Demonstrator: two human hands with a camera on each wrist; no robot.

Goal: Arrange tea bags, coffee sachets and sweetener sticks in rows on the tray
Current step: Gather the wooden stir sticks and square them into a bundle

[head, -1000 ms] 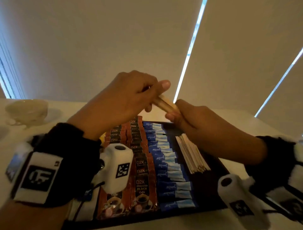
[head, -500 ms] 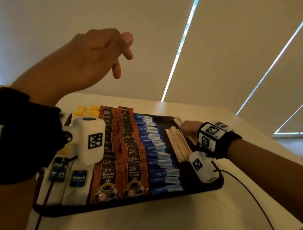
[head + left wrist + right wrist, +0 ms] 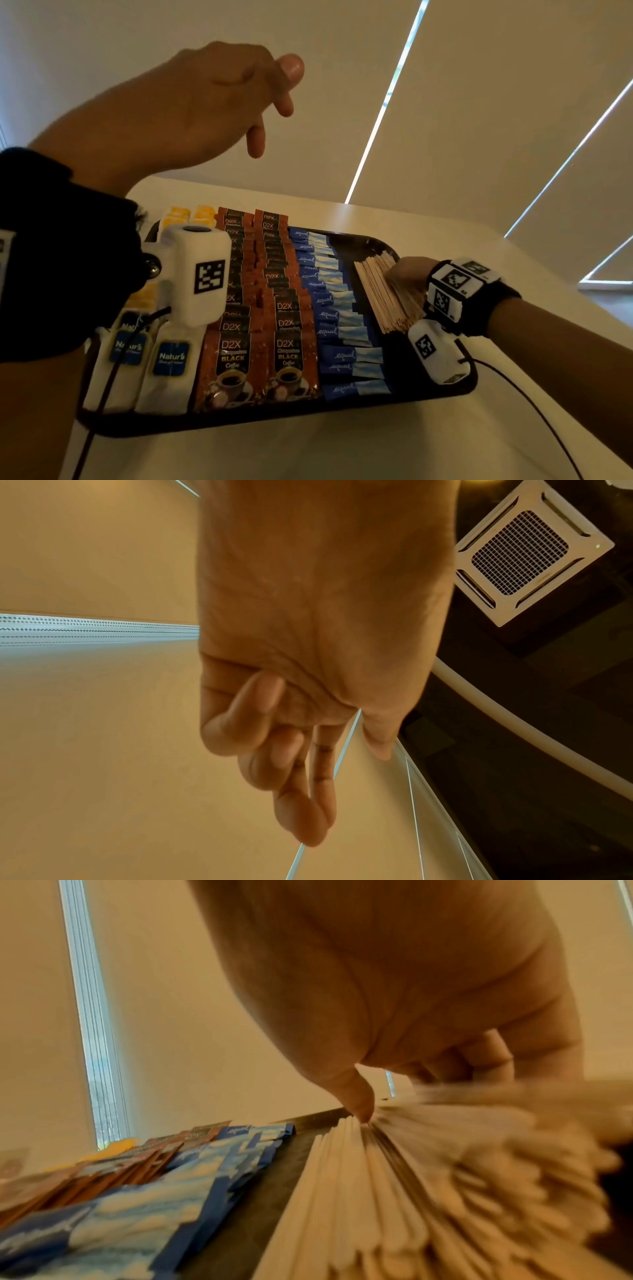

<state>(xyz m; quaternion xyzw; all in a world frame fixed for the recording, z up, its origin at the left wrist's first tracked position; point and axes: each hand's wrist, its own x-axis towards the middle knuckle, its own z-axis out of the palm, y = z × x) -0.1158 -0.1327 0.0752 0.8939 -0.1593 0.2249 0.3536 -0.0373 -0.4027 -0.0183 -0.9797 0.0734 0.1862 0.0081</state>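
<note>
My right hand (image 3: 407, 274) rests on the pale wooden sticks (image 3: 387, 294) at the right side of the dark tray (image 3: 376, 404). In the right wrist view the thumb (image 3: 356, 1096) touches the top of the sticks, and the other fingers seem to curl over their far ends, but the picture is blurred there, so I cannot tell if they truly hold a bundle or only press on it. My left hand (image 3: 205, 102) is raised above the tray, holds nothing, and its fingers hang loose.

The tray looks almost full: the tea bags (image 3: 168, 363) lie on the left, beside them are two rows of coffee sachets (image 3: 260, 353), then one row of blue sweetener sticks (image 3: 335, 315), then the wooden sticks.

I judge the step now is to make the sticks straight. To do it well, I would keep the palm flat and light and push the near ends into one line against the tray's wall. I would move slowly, because these sticks probably roll and fan out easily. I would also keep the wrist camera (image 3: 438, 353) away from the blue row, so it does not disturb it
</note>
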